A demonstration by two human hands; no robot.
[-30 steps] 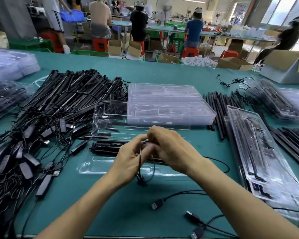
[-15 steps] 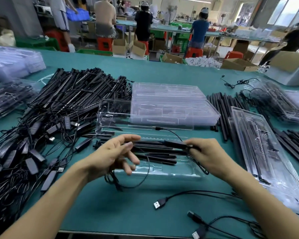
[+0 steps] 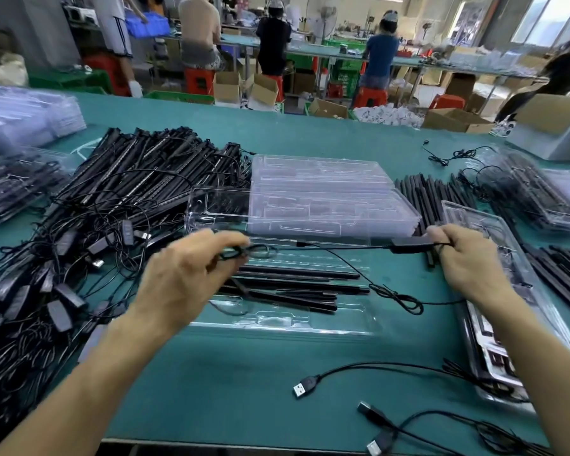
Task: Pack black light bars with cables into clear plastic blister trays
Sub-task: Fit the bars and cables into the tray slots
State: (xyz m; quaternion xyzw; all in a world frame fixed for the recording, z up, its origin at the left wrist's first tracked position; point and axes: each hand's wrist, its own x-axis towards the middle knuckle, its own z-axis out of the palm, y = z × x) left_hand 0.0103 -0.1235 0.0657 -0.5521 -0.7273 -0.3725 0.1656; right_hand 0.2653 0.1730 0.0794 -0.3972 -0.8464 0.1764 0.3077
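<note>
Far-left trays: clear stacks at the worktop's left edge, too blurred to count; below them at least one filled tray.
Loose bar pile: black light bars with tangled cables and inline boxes, far too many to count, left of centre.
Left hand: fingers pressed together, pinching a small loop of black cable above the open tray; blurred.
Open tray: one clear blister tray in front of the person, between the two hands; about four black bars lie in it side by side.
Empty tray stack: one stack of clear trays just behind the open tray; layers cannot be counted.
Cable: one strand stretched taut between the two hands, a second strand sagging onto the tray.
Right hand: closed around one black inline controller on that cable.
Short bars: a row of black bars right of the stack, roughly a dozen.
Right trays: one filled tray under the right forearm, more beyond.
USB plugs: three on the near worktop, one silver-tipped nearest centre.
</note>
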